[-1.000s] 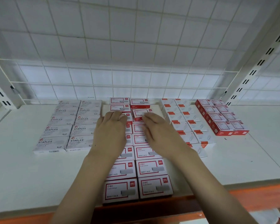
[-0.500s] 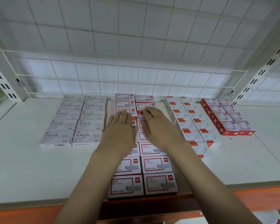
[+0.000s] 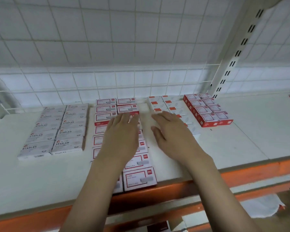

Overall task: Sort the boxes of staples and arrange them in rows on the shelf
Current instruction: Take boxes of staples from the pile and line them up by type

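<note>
Left hand (image 3: 120, 139) lies flat, fingers straight, on the red-bordered boxes (image 3: 139, 180) at 12 o'clock on the shelf (image 3: 241, 144); right hand (image 3: 172, 137), open and empty, at 1 o'clock; press evenly, squaring rows.

Two bare forearms are showing from the bottom edge — no sleeves, cuffs or gloves are covering them anywhere in view. The left hand (image 3: 120, 139) and the right hand (image 3: 172, 136) are wearing no rings, and no watch or band is sitting at either wrist. The fingers are looking slim, with short nails — motion blur is softening any finer detail.
</note>
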### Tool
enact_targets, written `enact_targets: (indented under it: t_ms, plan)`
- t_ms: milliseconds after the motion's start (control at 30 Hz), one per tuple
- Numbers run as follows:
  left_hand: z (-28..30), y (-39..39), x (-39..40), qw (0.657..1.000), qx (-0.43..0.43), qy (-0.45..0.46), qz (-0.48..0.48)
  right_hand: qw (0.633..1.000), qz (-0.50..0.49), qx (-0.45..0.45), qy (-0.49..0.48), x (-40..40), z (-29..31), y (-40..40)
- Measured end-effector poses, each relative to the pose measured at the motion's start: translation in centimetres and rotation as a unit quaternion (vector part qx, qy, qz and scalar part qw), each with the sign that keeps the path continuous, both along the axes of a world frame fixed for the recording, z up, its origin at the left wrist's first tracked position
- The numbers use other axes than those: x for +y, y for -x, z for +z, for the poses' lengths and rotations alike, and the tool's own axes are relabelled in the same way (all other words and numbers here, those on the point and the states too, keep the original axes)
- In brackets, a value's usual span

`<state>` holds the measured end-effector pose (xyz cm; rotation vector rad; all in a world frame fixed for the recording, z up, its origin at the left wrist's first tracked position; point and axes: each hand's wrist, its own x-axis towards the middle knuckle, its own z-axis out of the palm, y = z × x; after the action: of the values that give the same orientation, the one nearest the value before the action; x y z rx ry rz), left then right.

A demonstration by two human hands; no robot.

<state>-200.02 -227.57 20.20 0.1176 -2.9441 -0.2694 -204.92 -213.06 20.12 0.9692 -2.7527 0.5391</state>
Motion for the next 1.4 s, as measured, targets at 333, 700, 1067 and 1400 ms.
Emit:
enact_targets:
  t_ms: [333,700,1067,1400]
  plan:
    - [1.4,-0.8,17.5,0.998,-0.037,-0.010,-0.056,0.994,-0.112,-0.018,0.001,20.2,-1.1,-0.7]
    - [1.9,0.9,34.8,0.993,-0.029,-0.020,-0.111,0.979,-0.201,-0.019,0.033,40.9,-0.4,-0.5]
    - [1.4,6.6,41.9,0.988,-0.038,-0.021,-0.145,0.962,-0.264,-0.023,0.070,48.6,-1.3,2.0]
    - [1.9,17.9,48.3,0.975,-0.018,-0.005,-0.220,0.934,-0.354,-0.009,0.045,54.6,-0.1,9.0]
